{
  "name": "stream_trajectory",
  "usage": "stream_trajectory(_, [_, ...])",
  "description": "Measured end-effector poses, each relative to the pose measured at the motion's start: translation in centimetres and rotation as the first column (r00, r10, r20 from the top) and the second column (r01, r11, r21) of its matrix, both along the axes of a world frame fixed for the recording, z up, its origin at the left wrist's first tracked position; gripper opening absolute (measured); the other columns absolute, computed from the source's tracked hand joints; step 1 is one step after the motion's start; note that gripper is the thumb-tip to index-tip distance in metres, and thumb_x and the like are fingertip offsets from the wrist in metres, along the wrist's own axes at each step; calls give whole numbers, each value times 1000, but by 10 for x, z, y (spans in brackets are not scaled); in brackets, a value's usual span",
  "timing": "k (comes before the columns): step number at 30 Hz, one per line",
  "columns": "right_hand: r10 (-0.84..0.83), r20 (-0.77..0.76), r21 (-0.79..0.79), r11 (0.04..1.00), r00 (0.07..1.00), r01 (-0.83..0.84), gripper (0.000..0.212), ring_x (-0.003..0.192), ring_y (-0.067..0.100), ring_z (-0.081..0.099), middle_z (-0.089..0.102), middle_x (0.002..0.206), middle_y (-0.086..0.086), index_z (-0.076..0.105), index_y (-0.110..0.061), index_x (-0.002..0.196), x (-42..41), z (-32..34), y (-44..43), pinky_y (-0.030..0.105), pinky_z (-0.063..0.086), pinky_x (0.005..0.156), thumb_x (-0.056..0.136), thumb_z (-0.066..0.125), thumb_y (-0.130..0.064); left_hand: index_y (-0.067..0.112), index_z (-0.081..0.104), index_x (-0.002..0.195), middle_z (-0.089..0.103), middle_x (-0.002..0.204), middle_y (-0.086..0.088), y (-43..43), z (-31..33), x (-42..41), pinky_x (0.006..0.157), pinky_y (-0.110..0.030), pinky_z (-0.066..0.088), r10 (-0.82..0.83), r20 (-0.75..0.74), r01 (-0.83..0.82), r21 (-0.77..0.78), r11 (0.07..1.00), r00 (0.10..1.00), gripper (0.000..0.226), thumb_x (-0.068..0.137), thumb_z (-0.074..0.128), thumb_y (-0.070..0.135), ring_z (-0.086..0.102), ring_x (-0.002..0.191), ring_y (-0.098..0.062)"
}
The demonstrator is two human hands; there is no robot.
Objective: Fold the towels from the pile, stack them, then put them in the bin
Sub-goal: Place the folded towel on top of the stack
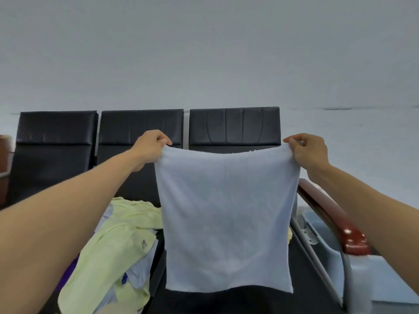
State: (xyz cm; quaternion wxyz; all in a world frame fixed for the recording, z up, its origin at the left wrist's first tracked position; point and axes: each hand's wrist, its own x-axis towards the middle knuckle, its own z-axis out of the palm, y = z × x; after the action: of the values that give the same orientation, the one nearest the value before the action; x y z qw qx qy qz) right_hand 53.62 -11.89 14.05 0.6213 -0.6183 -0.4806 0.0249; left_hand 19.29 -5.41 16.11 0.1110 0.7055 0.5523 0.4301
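A pale blue towel (226, 218) hangs spread out flat in the air in front of me. My left hand (150, 146) pinches its top left corner and my right hand (306, 150) pinches its top right corner. The towel's lower edge hangs above a black bench seat (238, 300). To the left on the bench lies the pile (118, 243) of crumpled towels, light green on top with pale blue and purple cloth showing beneath. A grey-blue bin (371, 277) stands on the floor at the right, partly hidden by my right forearm.
Three black padded backrests (140, 128) line the back of the bench against a pale wall. A dark red armrest (340, 223) on a metal frame closes the bench's right end, between the seat and the bin.
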Motion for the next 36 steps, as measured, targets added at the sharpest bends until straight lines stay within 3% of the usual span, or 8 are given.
stream_trajectory(5, [138, 152, -145, 983, 979, -116, 28, 97, 15, 51, 62, 100, -1, 71, -12, 89, 1, -1, -5, 25, 35, 80, 100, 46, -16, 6, 58, 105, 51, 117, -11, -5, 1, 4, 84, -34, 42, -16, -38, 11, -147, 989, 999, 24, 104, 35, 13, 47, 104, -23])
stream_trajectory(10, [306, 121, -269, 926, 944, -265, 35, 88, 15, 54, 63, 88, -4, 71, -14, 78, 3, 0, -15, 25, 41, 79, 98, 52, -37, 4, 63, 102, 64, 113, -11, -14, 7, -2, 92, -35, 46, -198, 173, 253, -401, 881, 965, 36, 96, 54, 38, 61, 105, -25])
stream_trajectory(15, [492, 46, -436, 793, 869, -426, 18, 92, 21, 66, 72, 98, 4, 75, -14, 94, 12, 2, -25, 32, 52, 87, 77, 80, -17, 11, 63, 103, 60, 108, -8, -10, 1, -10, 80, -31, 51, -276, -2, 256, -373, 892, 961, 35, 74, 82, 8, 60, 99, -25])
stream_trajectory(17, [409, 162, -436, 846, 898, -307, 8, 81, 23, 63, 69, 85, 6, 72, -14, 79, 13, 0, -21, 30, 52, 77, 80, 75, -7, 11, 64, 93, 61, 101, -7, -9, -5, -6, 72, -28, 47, -242, -89, 213, -250, 944, 966, 17, 81, 76, 10, 57, 90, -20])
stream_trajectory(20, [172, 501, -383, 923, 848, 39, 35, 71, 21, 45, 44, 71, 4, 49, -14, 59, 13, -6, -11, 23, 33, 57, 92, 61, -14, 10, 65, 83, 60, 90, -5, -2, -13, 0, 71, -29, 42, -112, -233, 103, -52, 993, 966, 10, 86, 71, 16, 54, 81, -16])
stream_trajectory(25, [-71, 746, -192, 929, 662, 316, 16, 101, 28, 44, 50, 105, 6, 62, -14, 93, 10, -16, -3, 39, 33, 86, 99, 47, -18, 7, 76, 84, 64, 92, -9, 6, -21, 12, 73, -30, 49, 92, -357, -15, 213, 977, 929, 15, 79, 79, 21, 61, 81, -21])
stream_trajectory(30, [-162, 774, -130, 906, 613, 403, 25, 81, 28, 53, 68, 89, 9, 64, -16, 92, 16, -17, -5, 37, 30, 92, 94, 41, -5, 8, 74, 91, 71, 90, -9, -1, -24, 19, 76, -30, 51, 120, -375, -23, 253, 967, 919, 13, 81, 76, 16, 63, 78, -20])
stream_trajectory(36, [-143, 702, -201, 900, 698, 387, 17, 74, 30, 46, 60, 83, 13, 68, -10, 95, 18, -18, -9, 34, 37, 72, 94, 52, -12, 6, 71, 102, 70, 98, -12, -6, -26, 26, 78, -29, 48, 117, -469, 6, 253, 968, 875, 15, 91, 65, 14, 65, 83, -24])
